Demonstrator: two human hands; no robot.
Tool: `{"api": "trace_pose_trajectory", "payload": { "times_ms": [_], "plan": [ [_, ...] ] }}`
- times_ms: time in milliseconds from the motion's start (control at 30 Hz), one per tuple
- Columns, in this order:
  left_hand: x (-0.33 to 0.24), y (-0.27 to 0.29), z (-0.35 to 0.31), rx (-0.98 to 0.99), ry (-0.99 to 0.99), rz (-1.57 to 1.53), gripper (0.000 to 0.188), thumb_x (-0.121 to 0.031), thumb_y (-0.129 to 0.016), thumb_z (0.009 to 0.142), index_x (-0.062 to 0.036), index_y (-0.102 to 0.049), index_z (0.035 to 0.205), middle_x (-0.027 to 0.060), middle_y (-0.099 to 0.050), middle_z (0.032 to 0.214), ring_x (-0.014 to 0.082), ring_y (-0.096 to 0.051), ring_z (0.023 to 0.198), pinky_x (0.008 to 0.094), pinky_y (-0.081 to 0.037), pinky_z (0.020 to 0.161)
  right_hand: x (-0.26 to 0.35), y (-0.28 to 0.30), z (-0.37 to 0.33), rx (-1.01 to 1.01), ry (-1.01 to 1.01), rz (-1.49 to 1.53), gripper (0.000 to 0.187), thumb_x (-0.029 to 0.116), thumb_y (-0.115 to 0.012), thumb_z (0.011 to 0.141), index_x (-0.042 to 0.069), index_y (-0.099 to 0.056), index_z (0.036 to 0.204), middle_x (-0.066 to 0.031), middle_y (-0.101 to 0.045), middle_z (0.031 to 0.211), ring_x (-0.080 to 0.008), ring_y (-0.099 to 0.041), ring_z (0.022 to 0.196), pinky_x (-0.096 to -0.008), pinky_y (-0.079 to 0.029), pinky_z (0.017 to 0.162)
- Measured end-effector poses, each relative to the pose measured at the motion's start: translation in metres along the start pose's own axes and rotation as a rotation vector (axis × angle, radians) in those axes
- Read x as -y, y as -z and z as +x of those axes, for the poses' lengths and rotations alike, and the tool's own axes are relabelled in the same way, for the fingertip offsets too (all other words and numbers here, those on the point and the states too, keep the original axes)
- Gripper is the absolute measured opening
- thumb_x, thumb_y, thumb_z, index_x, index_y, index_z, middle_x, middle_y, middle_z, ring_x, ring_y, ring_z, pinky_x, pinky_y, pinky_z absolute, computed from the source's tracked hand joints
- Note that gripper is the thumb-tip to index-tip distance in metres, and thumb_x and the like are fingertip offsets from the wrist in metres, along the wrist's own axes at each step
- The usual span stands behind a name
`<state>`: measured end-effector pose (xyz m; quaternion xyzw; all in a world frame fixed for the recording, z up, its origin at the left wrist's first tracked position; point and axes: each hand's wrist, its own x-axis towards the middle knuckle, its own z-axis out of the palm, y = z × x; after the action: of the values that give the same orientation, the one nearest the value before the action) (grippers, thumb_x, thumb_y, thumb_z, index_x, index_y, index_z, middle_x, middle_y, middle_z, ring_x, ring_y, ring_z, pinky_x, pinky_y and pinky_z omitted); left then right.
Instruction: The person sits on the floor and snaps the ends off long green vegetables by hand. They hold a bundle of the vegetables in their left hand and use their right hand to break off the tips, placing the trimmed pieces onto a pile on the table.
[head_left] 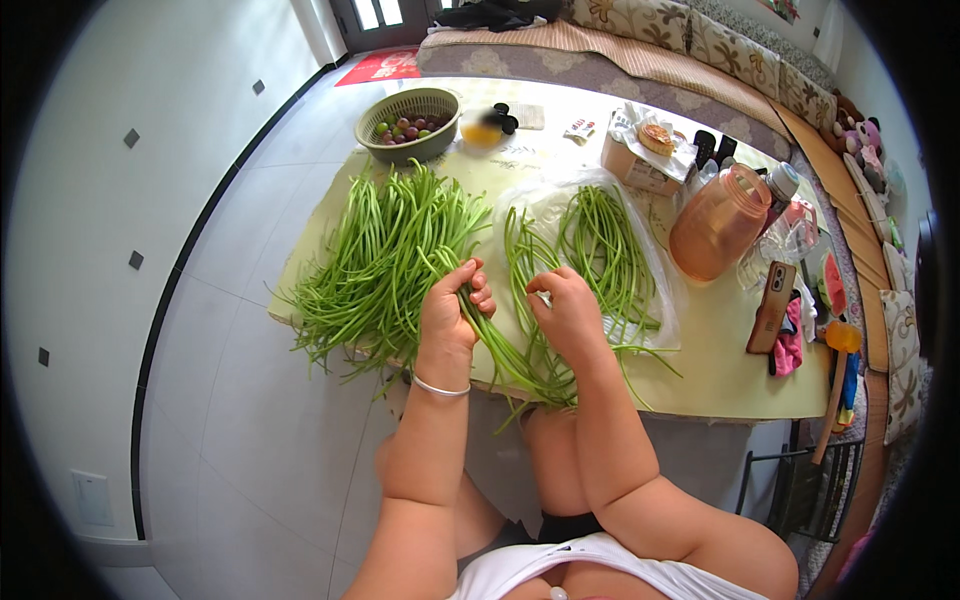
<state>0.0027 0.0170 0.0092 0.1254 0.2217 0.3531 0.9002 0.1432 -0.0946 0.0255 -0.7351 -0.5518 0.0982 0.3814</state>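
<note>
My left hand (455, 305) is closed around a bunch of long green stems (510, 352) that look like garlic scapes. Their lower ends trail right and down past the table's front edge. To its right, my right hand (568, 312) is pinched, with a small whitish bit showing at the fingertips; what it is I cannot make out. A big heap of loose green stems (385, 250) lies left of my hands, some hanging over the edge. More curved stems (605, 240) rest on a clear plastic bag (660, 300) beyond my right hand.
A green colander (408, 150) of grapes stands at the back left of the table (740, 385). Along the right are a cardboard box (640, 172) with a pastry on top, a pinkish jug (712, 230), a bottle (780, 182) and a phone (772, 308). A chair (805, 485) stands at lower right.
</note>
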Motion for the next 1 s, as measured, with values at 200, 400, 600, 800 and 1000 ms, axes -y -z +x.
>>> {"api": "trace_pose_trajectory", "payload": {
  "times_ms": [200, 400, 600, 800, 1000],
  "plan": [
    [0.002, -0.003, 0.007, 0.037, 0.02, -0.001, 0.012, -0.013, -0.058, 0.089, -0.0022, -0.057, 0.095, 0.0026, -0.051, 0.065, 0.0127, -0.045, 0.052, 0.0264, -0.039, 0.048, 0.002, -0.008, -0.006, 0.207, 0.197, -0.311, 0.024, 0.025, -0.071, 0.074, 0.009, -0.069, 0.092, -0.0195, -0.052, 0.13, -0.0346, -0.051, 0.114, -0.0391, -0.045, 0.094],
    [0.003, -0.006, 0.007, 0.057, 0.031, 0.041, 0.017, -0.012, -0.057, 0.09, -0.0012, -0.056, 0.102, 0.0013, -0.051, 0.065, 0.0117, -0.045, 0.053, 0.0259, -0.039, 0.048, -0.005, -0.016, 0.0, 0.154, 0.045, -0.277, 0.029, 0.021, -0.068, 0.079, -0.003, -0.066, 0.094, -0.0194, -0.056, 0.124, -0.0349, -0.052, 0.114, -0.0403, -0.044, 0.095],
    [0.004, 0.001, 0.006, 0.023, -0.012, 0.018, 0.015, -0.012, -0.06, 0.089, -0.0017, -0.057, 0.1, 0.0038, -0.054, 0.068, 0.0144, -0.049, 0.056, 0.0273, -0.042, 0.051, 0.002, 0.009, 0.0, -0.111, -0.073, 0.476, 0.019, 0.007, -0.058, 0.088, -0.004, -0.066, 0.102, -0.0171, -0.065, 0.109, -0.0248, -0.063, 0.095, -0.0308, -0.047, 0.084],
    [0.005, -0.007, 0.003, -0.041, -0.058, 0.06, 0.01, -0.011, -0.055, 0.091, -0.0038, -0.059, 0.097, 0.0155, -0.068, 0.096, 0.0248, -0.067, 0.079, 0.036, -0.056, 0.069, 0.02, 0.022, -0.004, -0.027, -0.01, 0.688, 0.015, 0.003, -0.059, 0.087, -0.002, -0.068, 0.098, -0.0115, -0.066, 0.103, -0.0166, -0.061, 0.089, -0.027, -0.048, 0.078],
    [0.008, -0.021, -0.002, -0.005, -0.087, -0.01, 0.011, -0.011, -0.052, 0.093, -0.0032, -0.058, 0.096, 0.0187, -0.067, 0.103, 0.0277, -0.066, 0.09, 0.037, -0.056, 0.076, 0.03, 0.029, -0.011, 0.134, -0.062, 0.663, 0.012, 0.003, -0.061, 0.085, -0.003, -0.069, 0.092, -0.0088, -0.067, 0.085, -0.0123, -0.06, 0.072, -0.0254, -0.047, 0.066]
  ]
}}
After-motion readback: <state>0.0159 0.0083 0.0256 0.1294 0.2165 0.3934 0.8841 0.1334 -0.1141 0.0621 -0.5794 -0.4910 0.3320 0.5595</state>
